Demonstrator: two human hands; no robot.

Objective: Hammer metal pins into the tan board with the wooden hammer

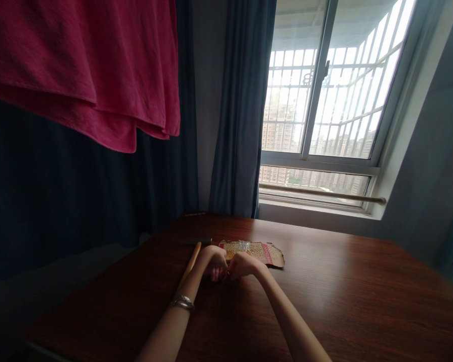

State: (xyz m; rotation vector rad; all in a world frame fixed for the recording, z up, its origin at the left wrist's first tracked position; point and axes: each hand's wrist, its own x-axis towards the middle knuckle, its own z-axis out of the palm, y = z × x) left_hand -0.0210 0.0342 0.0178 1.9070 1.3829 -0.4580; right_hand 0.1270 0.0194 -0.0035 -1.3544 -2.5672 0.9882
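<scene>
Patterned cardboard (267,254) lies past the left hand (214,262) and right hand (243,264), toward two o'clock; both grips curl inward, and what they pinch I cannot tell. A hammer (192,259) lies at ten on the glossy table (347,296). Beyond: pink towel (109,70) at eleven, blue curtain (241,110) at twelve, window (322,160) at one, its marking unreadable.

Was lit through barred window (320,113); was hung with blue curtains (237,110); had glossy brown bench (343,296), dim grey wall (426,166).
</scene>
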